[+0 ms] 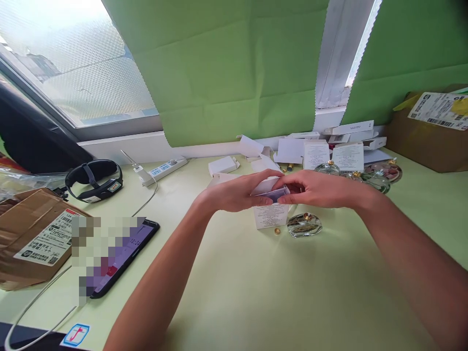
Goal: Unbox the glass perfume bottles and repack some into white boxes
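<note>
Both hands at the top of the small white carton [271, 214]: left hand [239, 191] and right hand [317, 188] pinching its flaps, fingers closed on them. Likely closing; next needs tucking the flap squarely, glass perfume bottle [304, 224] just beside on the table [256, 292].

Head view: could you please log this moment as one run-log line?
left hand: holds small white cardboard box top | right hand: at box flap | round clear glass bottle: beside box | surface: pale green table
</note>
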The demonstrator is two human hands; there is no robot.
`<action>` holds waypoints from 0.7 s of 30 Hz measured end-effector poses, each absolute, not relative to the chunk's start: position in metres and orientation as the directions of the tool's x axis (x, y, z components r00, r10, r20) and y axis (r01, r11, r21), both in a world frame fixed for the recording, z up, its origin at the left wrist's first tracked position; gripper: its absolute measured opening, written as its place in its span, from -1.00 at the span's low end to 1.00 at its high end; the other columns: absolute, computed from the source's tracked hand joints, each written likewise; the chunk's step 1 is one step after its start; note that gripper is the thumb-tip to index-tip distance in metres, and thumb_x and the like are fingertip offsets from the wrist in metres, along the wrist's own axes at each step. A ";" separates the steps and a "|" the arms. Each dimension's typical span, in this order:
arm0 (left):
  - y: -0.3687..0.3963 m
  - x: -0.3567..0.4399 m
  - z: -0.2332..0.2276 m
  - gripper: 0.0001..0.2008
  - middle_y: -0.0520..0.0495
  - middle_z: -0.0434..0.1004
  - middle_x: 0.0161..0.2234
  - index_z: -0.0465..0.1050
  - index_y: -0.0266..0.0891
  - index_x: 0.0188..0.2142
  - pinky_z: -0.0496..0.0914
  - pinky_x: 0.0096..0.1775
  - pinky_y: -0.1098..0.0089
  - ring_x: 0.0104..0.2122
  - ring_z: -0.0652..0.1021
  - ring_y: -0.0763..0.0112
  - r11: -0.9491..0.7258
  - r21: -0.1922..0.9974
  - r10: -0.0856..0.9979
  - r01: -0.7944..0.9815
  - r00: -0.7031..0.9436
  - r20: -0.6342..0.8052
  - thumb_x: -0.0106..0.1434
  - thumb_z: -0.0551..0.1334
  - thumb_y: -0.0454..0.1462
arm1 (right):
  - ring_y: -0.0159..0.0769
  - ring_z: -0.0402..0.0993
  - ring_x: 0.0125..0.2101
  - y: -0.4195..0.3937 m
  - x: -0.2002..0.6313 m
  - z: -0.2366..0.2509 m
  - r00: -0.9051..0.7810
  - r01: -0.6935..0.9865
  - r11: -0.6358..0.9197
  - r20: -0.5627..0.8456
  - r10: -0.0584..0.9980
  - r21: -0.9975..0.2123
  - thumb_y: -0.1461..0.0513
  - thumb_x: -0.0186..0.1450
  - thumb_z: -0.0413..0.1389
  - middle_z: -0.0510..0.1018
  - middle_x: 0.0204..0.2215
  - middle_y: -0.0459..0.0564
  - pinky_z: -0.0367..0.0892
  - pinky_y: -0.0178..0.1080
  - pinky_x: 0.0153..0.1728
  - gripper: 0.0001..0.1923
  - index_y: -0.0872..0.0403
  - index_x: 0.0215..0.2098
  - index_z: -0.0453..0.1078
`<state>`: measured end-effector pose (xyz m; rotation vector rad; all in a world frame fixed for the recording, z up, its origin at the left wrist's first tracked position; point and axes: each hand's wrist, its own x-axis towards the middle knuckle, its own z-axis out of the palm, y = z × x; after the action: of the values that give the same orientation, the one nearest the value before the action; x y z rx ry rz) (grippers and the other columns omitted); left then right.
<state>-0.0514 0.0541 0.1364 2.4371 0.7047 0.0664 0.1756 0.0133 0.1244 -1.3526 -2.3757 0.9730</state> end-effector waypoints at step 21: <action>0.047 -0.056 0.145 -0.59 -0.03 0.49 -0.28 0.15 -0.01 0.21 0.24 -0.35 0.41 -0.36 0.46 0.39 -0.737 0.282 0.609 0.615 0.784 -0.117 0.38 -0.02 -0.20 | -0.38 0.29 -0.43 0.014 0.166 0.119 -0.294 0.706 0.384 0.247 0.923 -0.596 -0.04 0.20 0.18 0.42 -0.30 -0.07 0.19 -0.30 -0.47 -0.61 0.01 -0.17 0.27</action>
<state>-0.0558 0.0472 0.1453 2.6707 0.9411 -0.0240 0.1665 0.0143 0.1187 -1.3938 -2.0890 0.5104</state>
